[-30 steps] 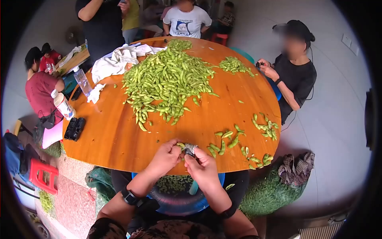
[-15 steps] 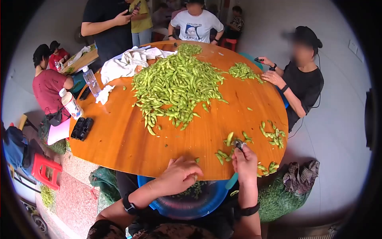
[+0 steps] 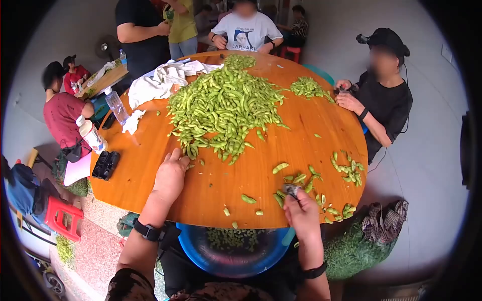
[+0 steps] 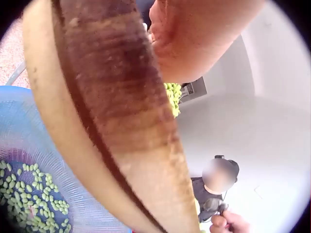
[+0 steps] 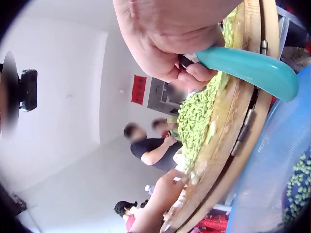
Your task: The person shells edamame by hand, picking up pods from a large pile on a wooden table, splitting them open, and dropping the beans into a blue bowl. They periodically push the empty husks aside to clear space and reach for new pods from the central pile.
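At the lower edge of a large heap of green pods (image 3: 221, 105), my left hand (image 3: 170, 175) reaches across the wooden table, its fingertips beside a small pod; whether they touch it is unclear. My right hand (image 3: 302, 210) grips a tool with a teal handle (image 5: 252, 68), and dark and silver parts show at its fingertips above a few loose pods (image 3: 299, 178). Fingers curl round that tool in the right wrist view. Below the table edge, a blue basin (image 3: 188, 251) holds shelled beans (image 4: 31, 194). The left wrist view mostly shows the table's rim (image 4: 121, 121).
Single pods (image 3: 248, 199) lie near the front edge. On the left are a black tray (image 3: 105, 165), two bottles (image 3: 92, 134) and a white cloth (image 3: 160, 83). A person in black (image 3: 384, 95) sits at the right; others are behind the table. A filled green net bag (image 3: 351, 256) stands lower right.
My hands, together at the front edge a second ago, have parted. The left has gone forward and left to the heap; the right has moved right with the tool. More pods lie near the edge.
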`<action>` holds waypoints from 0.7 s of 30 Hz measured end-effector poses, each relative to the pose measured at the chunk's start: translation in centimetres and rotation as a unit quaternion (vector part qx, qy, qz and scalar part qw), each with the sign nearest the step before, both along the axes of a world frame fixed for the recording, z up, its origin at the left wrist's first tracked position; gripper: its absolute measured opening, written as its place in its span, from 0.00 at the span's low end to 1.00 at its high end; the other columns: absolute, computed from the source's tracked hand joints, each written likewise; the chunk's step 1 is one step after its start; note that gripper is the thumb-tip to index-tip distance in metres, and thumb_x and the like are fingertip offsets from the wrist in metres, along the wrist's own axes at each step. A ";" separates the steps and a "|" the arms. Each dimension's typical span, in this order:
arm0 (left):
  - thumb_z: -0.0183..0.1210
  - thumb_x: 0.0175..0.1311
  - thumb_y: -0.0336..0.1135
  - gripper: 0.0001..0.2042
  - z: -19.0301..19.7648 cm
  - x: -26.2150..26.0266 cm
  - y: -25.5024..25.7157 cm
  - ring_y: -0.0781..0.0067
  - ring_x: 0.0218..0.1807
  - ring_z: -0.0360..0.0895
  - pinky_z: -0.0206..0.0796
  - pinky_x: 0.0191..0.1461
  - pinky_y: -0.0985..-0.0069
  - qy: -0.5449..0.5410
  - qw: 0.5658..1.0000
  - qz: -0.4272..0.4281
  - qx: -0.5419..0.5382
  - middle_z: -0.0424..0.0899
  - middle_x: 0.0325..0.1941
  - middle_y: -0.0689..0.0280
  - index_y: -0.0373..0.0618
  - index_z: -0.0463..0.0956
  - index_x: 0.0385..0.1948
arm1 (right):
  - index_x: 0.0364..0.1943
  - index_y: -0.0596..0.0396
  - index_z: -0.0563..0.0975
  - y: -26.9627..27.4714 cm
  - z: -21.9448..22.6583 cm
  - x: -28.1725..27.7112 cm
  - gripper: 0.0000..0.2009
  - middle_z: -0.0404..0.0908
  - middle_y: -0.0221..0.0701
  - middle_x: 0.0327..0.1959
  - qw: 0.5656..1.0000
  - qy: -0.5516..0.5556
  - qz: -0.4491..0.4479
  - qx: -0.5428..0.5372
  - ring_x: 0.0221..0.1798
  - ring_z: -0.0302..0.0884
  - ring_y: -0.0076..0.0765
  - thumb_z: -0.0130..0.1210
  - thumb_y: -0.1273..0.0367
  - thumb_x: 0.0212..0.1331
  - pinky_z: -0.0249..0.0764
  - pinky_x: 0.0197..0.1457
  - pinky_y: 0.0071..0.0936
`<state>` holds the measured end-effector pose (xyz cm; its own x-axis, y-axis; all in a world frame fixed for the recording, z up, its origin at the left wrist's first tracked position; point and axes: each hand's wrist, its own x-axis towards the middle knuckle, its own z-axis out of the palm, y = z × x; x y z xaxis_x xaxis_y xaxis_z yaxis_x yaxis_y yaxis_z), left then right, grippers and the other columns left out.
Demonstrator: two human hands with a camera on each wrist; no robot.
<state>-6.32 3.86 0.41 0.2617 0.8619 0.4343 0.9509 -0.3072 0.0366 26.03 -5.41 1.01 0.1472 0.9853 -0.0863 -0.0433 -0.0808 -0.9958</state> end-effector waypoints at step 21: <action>0.58 0.62 0.25 0.09 2.0 8.8 -7.6 0.81 0.30 0.78 0.71 0.35 0.84 -0.743 0.562 -0.205 -0.299 0.80 0.32 0.67 0.38 0.76 0.44 | 0.37 0.61 0.71 -0.6 1.1 -8.7 0.04 0.76 0.46 0.31 0.958 -0.171 0.112 0.202 0.33 0.75 0.57 0.50 0.76 0.58 0.72 0.34 0.41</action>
<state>2.51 -3.73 2.41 0.2232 0.9696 0.1003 -0.4136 0.0010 0.9104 17.35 -6.03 2.08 -0.1202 0.9386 0.3234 0.2639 0.3443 -0.9010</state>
